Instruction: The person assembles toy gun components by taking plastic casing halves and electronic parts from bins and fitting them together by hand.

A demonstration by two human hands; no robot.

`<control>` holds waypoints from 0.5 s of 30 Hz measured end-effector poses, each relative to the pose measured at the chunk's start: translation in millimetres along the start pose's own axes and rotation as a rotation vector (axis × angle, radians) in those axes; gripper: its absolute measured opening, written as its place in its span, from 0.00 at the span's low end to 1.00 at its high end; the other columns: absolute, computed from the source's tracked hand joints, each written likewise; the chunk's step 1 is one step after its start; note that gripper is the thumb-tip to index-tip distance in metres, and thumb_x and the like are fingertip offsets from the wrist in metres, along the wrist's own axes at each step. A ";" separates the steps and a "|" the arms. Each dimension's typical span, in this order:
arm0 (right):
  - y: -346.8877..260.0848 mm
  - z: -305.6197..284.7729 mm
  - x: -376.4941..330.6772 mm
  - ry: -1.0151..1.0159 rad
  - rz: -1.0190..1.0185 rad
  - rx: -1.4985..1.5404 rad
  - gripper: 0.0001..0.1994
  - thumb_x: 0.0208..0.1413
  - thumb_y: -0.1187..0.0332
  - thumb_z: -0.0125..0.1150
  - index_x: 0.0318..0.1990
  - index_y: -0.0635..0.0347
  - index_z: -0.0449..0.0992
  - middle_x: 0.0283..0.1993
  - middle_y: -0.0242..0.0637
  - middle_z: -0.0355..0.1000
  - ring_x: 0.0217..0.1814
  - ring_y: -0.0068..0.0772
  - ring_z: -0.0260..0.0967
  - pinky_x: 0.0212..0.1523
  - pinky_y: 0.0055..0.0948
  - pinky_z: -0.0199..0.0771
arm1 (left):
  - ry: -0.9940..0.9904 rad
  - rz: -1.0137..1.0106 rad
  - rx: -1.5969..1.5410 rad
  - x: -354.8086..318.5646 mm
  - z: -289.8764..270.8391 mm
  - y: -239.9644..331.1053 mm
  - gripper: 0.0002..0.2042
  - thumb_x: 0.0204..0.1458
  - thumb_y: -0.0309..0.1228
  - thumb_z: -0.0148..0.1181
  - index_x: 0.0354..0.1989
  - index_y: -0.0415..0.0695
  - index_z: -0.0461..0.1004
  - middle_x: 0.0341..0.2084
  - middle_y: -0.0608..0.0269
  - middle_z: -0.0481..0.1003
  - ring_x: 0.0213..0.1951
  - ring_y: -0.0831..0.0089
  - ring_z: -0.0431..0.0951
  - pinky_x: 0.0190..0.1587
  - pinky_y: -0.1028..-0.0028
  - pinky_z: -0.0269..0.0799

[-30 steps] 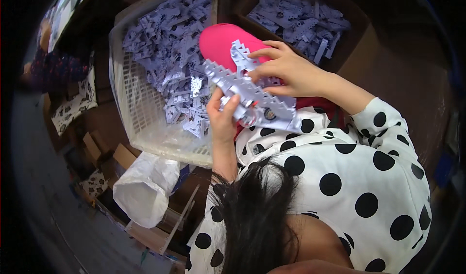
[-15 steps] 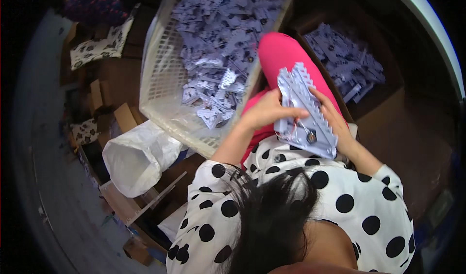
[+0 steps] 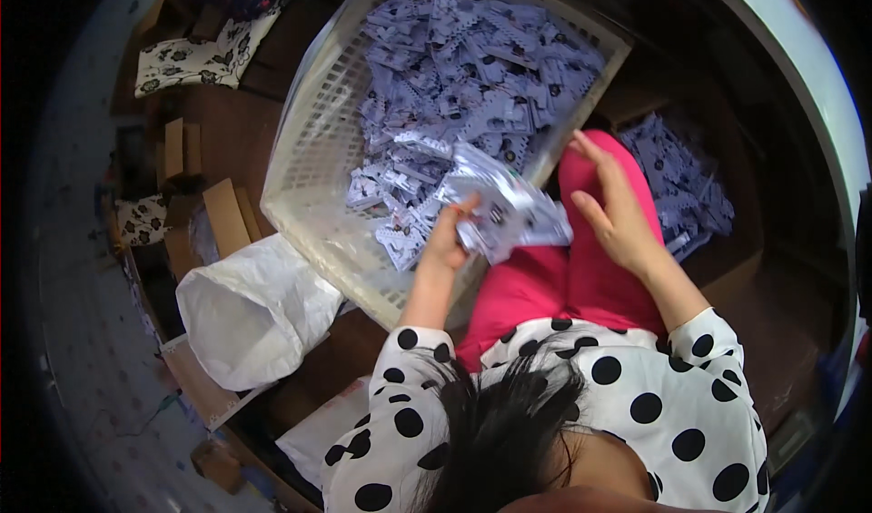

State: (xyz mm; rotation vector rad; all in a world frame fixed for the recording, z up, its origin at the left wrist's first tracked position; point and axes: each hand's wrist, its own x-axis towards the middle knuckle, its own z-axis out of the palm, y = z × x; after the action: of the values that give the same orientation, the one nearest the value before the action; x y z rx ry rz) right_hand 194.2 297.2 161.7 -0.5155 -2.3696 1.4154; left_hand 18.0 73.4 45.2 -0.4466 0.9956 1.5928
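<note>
Packets (image 3: 509, 213) sat gripped in the left hand (image 3: 447, 241) beside the basket (image 3: 313, 150); the right hand (image 3: 618, 213) hovered open, empty.

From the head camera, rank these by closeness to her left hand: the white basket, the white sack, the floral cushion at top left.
Measured from the left hand:
1. White basket, right beside it, slightly left.
2. White sack, lower left.
3. Floral cushion, far upper left.

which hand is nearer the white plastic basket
Left. The left hand sits over the near edge of the white basket, gripping a bunch of pale toothed strips. The right hand hovers open above the pink lap, just off the basket's corner.
</note>
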 end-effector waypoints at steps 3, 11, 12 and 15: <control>32.9 -0.1 39.0 0.097 -0.073 -0.464 0.29 0.53 0.61 0.57 0.61 0.58 0.58 0.55 0.46 0.62 0.58 0.47 0.58 0.59 0.37 0.56 | 0.207 0.228 -0.062 65.0 -9.2 77.8 0.14 0.51 0.37 0.58 0.45 0.46 0.71 0.30 0.65 0.74 0.31 0.67 0.76 0.36 0.63 0.75; 46.9 5.1 75.9 -0.007 0.247 -0.338 0.28 0.48 0.57 0.59 0.57 0.57 0.64 0.48 0.41 0.68 0.53 0.44 0.63 0.52 0.37 0.61 | 0.422 0.419 0.018 234.8 -121.2 243.5 0.13 0.47 0.36 0.64 0.41 0.51 0.73 0.31 0.68 0.74 0.33 0.69 0.74 0.32 0.70 0.68; 51.5 1.2 76.2 0.003 0.287 -0.287 0.29 0.47 0.57 0.59 0.57 0.58 0.64 0.48 0.41 0.69 0.52 0.44 0.64 0.52 0.38 0.62 | 0.457 0.390 0.044 251.8 -122.9 250.7 0.14 0.47 0.36 0.64 0.42 0.51 0.73 0.32 0.67 0.74 0.34 0.67 0.74 0.32 0.66 0.68; 56.2 -1.5 83.9 0.005 0.285 -0.289 0.32 0.45 0.52 0.60 0.57 0.57 0.64 0.48 0.42 0.70 0.50 0.45 0.64 0.50 0.38 0.63 | 0.421 0.380 0.199 283.3 -130.4 257.1 0.17 0.43 0.37 0.66 0.42 0.46 0.73 0.34 0.63 0.74 0.36 0.64 0.73 0.34 0.60 0.67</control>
State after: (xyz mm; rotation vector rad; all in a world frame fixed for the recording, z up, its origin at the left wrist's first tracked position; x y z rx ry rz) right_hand 128.8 362.3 120.5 -0.9651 -2.5910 1.1759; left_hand -330.5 145.1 -146.5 -0.4860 1.6212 1.7469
